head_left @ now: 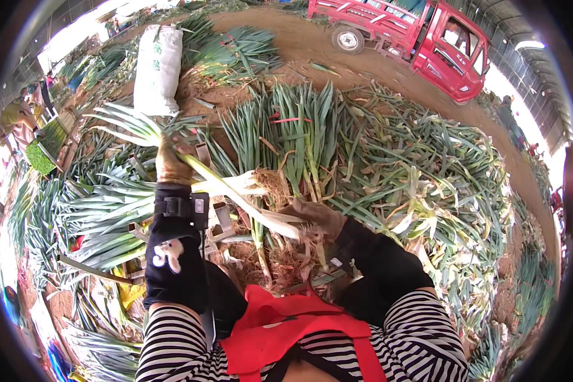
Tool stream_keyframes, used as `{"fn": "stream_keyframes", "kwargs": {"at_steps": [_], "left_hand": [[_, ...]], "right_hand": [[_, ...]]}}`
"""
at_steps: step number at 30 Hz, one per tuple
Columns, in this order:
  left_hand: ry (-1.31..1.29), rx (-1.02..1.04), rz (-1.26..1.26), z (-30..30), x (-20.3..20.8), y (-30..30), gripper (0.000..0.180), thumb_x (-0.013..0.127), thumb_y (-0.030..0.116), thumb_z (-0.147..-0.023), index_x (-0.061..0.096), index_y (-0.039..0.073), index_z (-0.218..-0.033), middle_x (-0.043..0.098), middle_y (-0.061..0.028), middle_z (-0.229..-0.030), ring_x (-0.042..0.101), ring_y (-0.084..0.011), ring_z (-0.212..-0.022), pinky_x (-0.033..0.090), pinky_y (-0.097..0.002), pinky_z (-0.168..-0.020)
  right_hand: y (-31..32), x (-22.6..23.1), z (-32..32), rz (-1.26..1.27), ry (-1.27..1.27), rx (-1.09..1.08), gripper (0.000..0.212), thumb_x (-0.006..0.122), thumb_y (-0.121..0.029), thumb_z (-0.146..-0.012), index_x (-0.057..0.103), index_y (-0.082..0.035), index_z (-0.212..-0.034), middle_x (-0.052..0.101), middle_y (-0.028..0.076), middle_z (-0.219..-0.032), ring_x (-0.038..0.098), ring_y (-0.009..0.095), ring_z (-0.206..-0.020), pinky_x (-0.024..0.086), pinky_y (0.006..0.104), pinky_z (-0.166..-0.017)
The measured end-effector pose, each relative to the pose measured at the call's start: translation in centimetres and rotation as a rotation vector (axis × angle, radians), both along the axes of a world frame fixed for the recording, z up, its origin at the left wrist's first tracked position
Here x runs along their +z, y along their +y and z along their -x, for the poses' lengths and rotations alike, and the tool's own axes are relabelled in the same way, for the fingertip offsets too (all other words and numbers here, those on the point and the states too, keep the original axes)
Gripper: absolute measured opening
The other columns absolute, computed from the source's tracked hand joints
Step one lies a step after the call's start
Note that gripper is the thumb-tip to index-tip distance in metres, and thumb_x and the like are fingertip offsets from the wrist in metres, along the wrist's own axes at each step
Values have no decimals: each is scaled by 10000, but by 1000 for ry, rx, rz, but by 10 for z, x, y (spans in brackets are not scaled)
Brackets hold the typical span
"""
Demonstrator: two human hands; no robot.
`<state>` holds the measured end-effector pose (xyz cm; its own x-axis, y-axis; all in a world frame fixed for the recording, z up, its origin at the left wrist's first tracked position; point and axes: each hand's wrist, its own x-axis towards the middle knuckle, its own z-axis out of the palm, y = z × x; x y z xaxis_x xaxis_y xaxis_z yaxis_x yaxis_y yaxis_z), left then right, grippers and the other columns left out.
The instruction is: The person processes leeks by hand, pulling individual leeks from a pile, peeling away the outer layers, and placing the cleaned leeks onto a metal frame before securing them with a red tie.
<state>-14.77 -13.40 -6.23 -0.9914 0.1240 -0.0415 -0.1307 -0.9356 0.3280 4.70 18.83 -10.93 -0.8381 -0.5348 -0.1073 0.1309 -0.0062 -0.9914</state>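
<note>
My left hand, in a dirty brown glove with a black sleeve cover, grips a long leek near its green leaves. The leek runs from upper left down to lower right across my lap. My right hand, also gloved, holds the leek at its white root end, where pale roots hang down. Under both hands lies a bundle of trimmed leeks with soil on their roots. A red apron and striped sleeves fill the lower edge.
Piles of green leeks cover the ground to the right and ahead, and more lie to the left. A white sack stands at the back left. A red truck is parked on bare earth at the back. People sit at the far left.
</note>
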Motion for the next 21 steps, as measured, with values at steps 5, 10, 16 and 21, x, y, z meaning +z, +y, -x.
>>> {"fn": "stream_keyframes", "kwargs": {"at_steps": [5,10,16,21], "left_hand": [[14,264,196,6,-6,-32,263,550,322,-943,485,96,-825,404,33,-629,375,-103,-497,400,-245,-471],[-86,402,223,14,-7,-44,287,575,318,-934,452,114,-774,379,25,-578,394,-122,-469,390,-248,-418],[-139,569,338,6,4,-28,288,589,355,-921,454,122,-819,406,4,-662,381,-130,-465,398,-271,-411],[67,517,347,-17,21,5,242,563,333,-945,526,94,-936,426,18,-675,392,-104,-529,419,-232,-493]], "right_hand": [[39,-26,1,-61,264,-24,356,543,-200,-930,546,13,-1216,606,116,-1115,607,220,-962,500,312,-827],[118,-14,16,-947,802,147,262,569,-172,-869,619,-51,-1096,633,104,-957,628,252,-815,520,317,-713],[143,11,-1,-1846,743,-958,281,592,-297,-884,632,-87,-1067,658,120,-881,639,270,-800,507,356,-736],[50,62,5,-819,915,-795,206,690,-277,-810,692,-71,-818,667,79,-776,650,215,-682,508,339,-646]]}}
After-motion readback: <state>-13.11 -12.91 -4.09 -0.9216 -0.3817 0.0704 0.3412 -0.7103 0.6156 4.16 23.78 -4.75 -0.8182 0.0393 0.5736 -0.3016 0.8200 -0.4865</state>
